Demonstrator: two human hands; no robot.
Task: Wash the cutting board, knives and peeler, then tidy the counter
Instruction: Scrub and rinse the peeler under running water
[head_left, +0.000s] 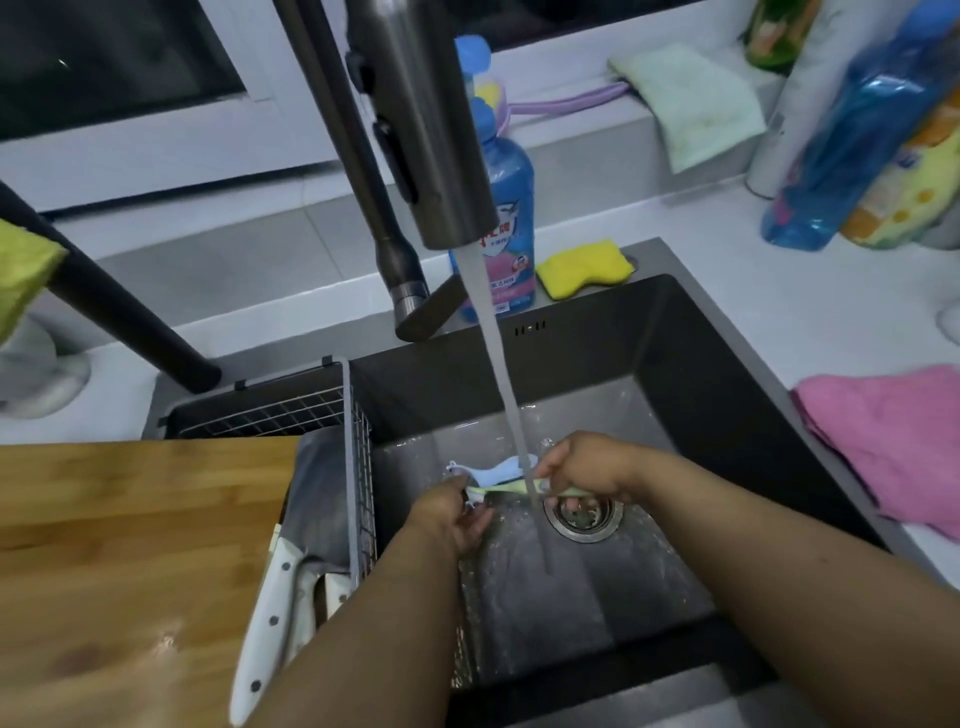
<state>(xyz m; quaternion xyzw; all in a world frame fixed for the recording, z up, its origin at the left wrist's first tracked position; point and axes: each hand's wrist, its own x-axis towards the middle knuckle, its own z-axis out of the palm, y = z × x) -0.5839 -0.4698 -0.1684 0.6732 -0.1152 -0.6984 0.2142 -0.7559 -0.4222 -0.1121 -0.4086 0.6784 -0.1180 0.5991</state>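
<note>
Water runs from the dark metal tap (415, 130) into the dark steel sink (675, 364). Under the stream, the right hand (582, 467) grips the handle end of a pale green peeler (511, 487), and the left hand (449, 514) holds its other end; a light blue utensil (493, 469) lies just behind. A white-handled knife (270, 618) rests in the wire basket (358, 467) beside the wooden cutting board (130, 545). A pink cloth (893, 447) lies on the white surface (779, 291).
</note>
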